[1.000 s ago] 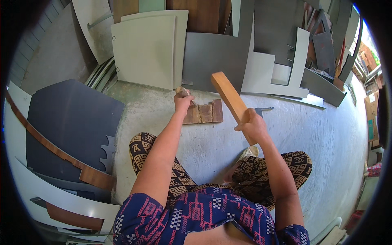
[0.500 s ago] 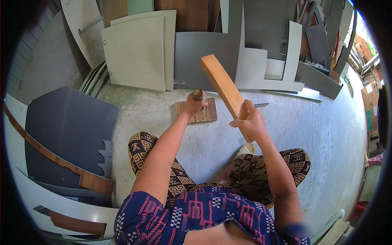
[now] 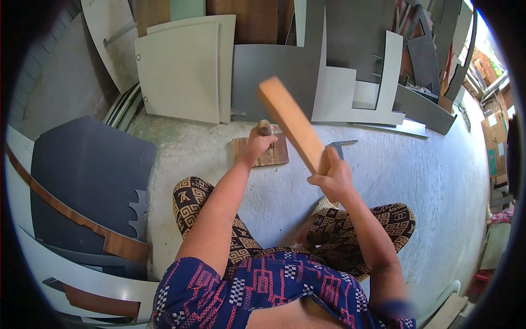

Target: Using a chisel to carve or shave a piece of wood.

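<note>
My left hand (image 3: 256, 145) grips a short tool with a round wooden handle (image 3: 265, 128), held upright on a small brown wooden board (image 3: 274, 156) lying on the concrete floor. My right hand (image 3: 333, 178) is shut around the lower end of a long orange-brown wooden block (image 3: 290, 125), raised and tilted up and to the left above the board. The tool's tip is hidden by my left hand. I sit on the floor with patterned trousers, knees on either side.
Grey and beige panels (image 3: 186, 71) lean against the wall at the back. A dark panel (image 3: 82, 175) and wood-edged strips lie at the left. A metal square (image 3: 342, 145) lies on the concrete floor (image 3: 427, 181) behind the block.
The wooden block in my right hand has swung upward and further back. My left hand with the tool stays on the small board.
</note>
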A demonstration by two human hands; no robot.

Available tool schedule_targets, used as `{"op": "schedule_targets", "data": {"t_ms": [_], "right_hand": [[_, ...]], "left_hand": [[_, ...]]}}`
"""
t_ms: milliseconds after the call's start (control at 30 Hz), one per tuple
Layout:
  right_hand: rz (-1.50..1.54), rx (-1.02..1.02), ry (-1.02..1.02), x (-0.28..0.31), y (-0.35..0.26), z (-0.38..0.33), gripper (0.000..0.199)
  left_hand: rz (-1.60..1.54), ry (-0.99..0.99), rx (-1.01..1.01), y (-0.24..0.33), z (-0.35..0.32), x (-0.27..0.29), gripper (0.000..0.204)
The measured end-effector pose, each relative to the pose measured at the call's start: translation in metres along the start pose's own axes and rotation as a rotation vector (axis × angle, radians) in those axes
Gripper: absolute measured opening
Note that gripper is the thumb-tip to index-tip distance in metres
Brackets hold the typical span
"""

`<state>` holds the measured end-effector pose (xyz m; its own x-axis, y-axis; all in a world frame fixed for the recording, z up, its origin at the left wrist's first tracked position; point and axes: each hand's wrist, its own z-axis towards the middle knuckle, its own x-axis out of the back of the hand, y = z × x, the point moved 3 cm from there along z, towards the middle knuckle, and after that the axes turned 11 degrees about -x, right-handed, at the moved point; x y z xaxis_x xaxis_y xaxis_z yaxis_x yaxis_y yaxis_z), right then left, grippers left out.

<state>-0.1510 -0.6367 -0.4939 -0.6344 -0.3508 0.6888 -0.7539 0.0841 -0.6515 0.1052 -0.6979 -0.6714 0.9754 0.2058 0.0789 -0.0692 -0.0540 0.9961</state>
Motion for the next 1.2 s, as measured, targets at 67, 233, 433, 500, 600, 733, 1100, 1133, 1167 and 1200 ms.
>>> {"op": "schedule_targets", "data": {"t_ms": [67,233,433,500,600,733,1100,1133,1167,1200], "right_hand": [[0.158,0.081,0.052,0.003,-0.015,-0.011,0.065],[0.104,0.138,0.120,-0.012,0.008,-0.004,0.062],[0.005,0.019,-0.066,-0.007,-0.008,-0.005,0.065],[0.093,0.036,-0.021,-0.005,-0.007,-0.001,0.067],[0.233,-0.004,0.009,-0.003,-0.003,0.006,0.071],[0.304,-0.148,-0.059,-0.006,0.008,0.008,0.070],[0.293,0.175,0.145,-0.009,-0.005,-0.009,0.075],[0.295,0.245,0.190,-0.009,-0.003,-0.008,0.076],[0.294,0.242,0.193,-0.007,-0.001,-0.007,0.076],[0.117,0.196,0.162,-0.008,0.001,-0.006,0.075]], "left_hand": [[-0.032,0.027,-0.040,-0.006,0.005,0.003,0.026],[0.014,-0.028,-0.133,-0.006,0.004,-0.005,0.027],[-0.165,0.052,-0.185,-0.005,0.001,-0.004,0.027],[-0.050,0.005,0.101,-0.013,0.002,0.003,0.027],[-0.048,0.053,0.027,-0.009,0.000,0.005,0.025],[-0.149,-0.011,-0.060,-0.002,-0.005,0.006,0.026],[-0.017,0.010,0.071,-0.012,0.003,0.009,0.028],[-0.019,0.006,0.072,-0.011,0.003,0.005,0.028],[0.007,0.013,0.083,-0.010,0.003,0.001,0.027],[0.033,0.021,0.093,-0.009,0.001,-0.002,0.026]]}}
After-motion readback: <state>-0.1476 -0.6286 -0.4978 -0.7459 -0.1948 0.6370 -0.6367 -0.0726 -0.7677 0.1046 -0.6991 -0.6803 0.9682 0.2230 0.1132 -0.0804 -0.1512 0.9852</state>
